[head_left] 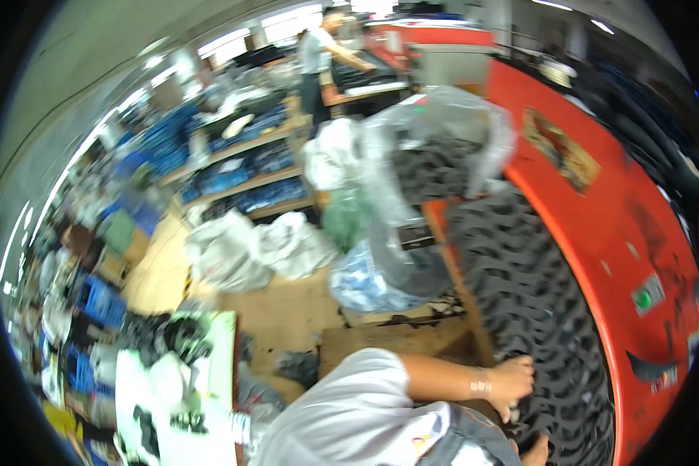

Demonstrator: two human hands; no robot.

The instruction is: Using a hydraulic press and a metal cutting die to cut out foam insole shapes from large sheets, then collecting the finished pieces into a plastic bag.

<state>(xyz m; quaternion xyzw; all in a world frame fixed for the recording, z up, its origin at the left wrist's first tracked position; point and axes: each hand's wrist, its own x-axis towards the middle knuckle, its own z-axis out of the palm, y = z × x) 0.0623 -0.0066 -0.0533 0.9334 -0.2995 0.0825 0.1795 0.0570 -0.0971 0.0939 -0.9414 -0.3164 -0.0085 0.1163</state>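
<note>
My left hand [511, 383] reaches across from a white sleeve and rests at the near-left edge of a bed of dark grey, wavy-edged cut pieces [512, 264]. Its fingers are curled down against the pieces; what they grip, if anything, is hidden. A pale bracelet or band circles the wrist. Only a bit of my right hand [535, 452] shows at the lower edge, close to the same dark pieces, and its fingers cannot be made out. The pieces lie in a long strip beside a red machine panel [582, 233].
Clear plastic sheeting [380, 147] drapes over more dark pieces at the far end. White sacks [229, 248] and a blue-white bag [373, 279] stand on the floor. A pale table [210, 435] with black scraps is at left. Beyond shelves of blue bundles [248, 167], a person [314, 62] works.
</note>
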